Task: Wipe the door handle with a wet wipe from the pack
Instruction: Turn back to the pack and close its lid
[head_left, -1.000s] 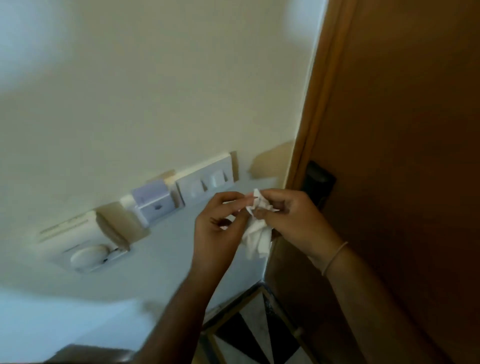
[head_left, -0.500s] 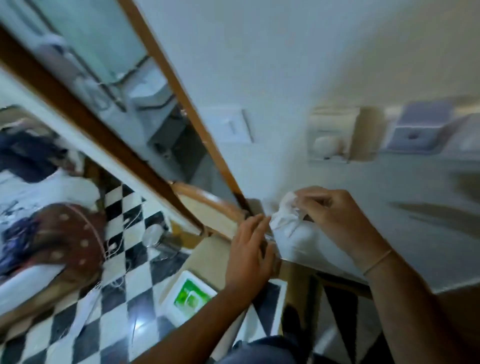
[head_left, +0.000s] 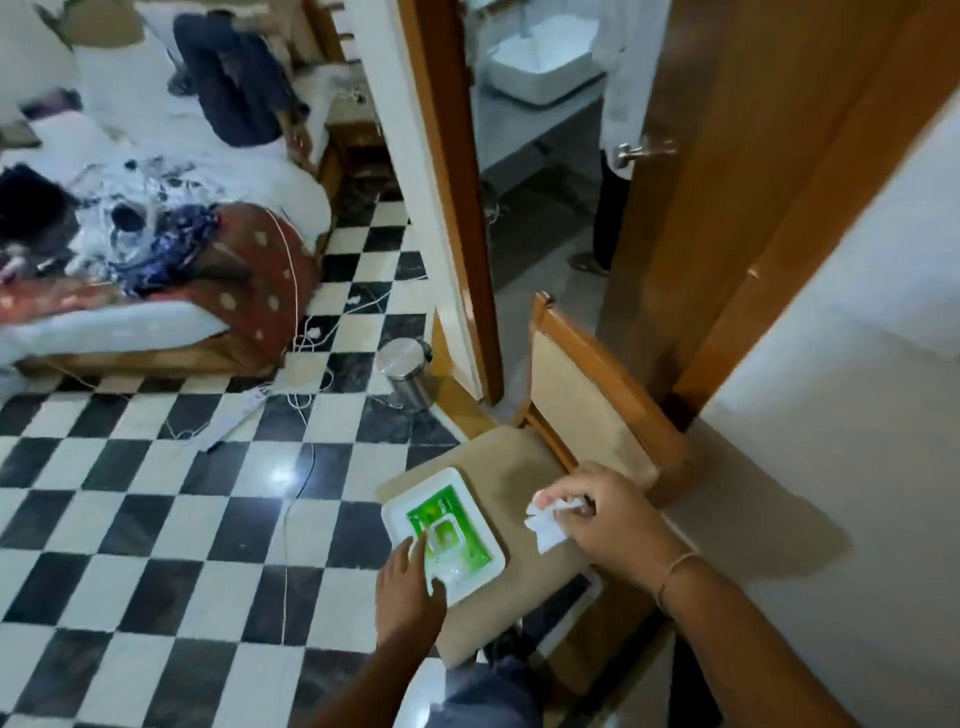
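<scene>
Wipe (head_left: 548, 525), crumpled, is pinched in right hand (head_left: 608, 514) fingers over chair seat (head_left: 519, 467). Pack (head_left: 445, 530) lies at its 9 o'clock; left hand (head_left: 410, 582) rests flat-fingered on it, gripping nothing. Expect limp, damp, light cloth: bunch it centrally.

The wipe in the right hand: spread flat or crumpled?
Crumpled. The wipe is bunched between the right hand's fingertips, with a loose corner hanging down.

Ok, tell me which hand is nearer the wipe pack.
Left. The left hand rests on the wipe pack; the right hand is off to its right, holding a wipe.
</scene>
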